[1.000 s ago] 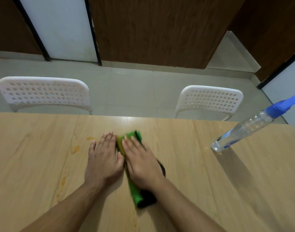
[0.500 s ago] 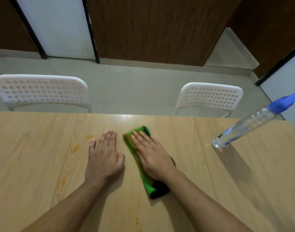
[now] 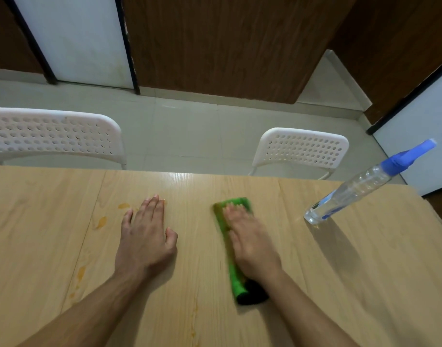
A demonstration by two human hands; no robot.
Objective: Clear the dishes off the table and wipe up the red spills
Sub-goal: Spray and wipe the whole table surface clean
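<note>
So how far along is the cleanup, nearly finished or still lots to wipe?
No dishes show on the table, so clearing looks done. Wiping is in hand: the right hand presses flat on the green cloth, and the left hand rests flat on the wood. Left to wipe: orange-red spots beyond the left hand and a faint streak near the front edge.

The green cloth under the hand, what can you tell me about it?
The green cloth is bright green, folded into a long narrow strip, with a dark, nearly black part at its near end. It looks soft, like a cleaning rag, and a brownish stain shows at its far left corner. It lies flat on the wooden table, running away from the person. The right hand presses on it with straight fingers. Its edges are blurred.
</note>
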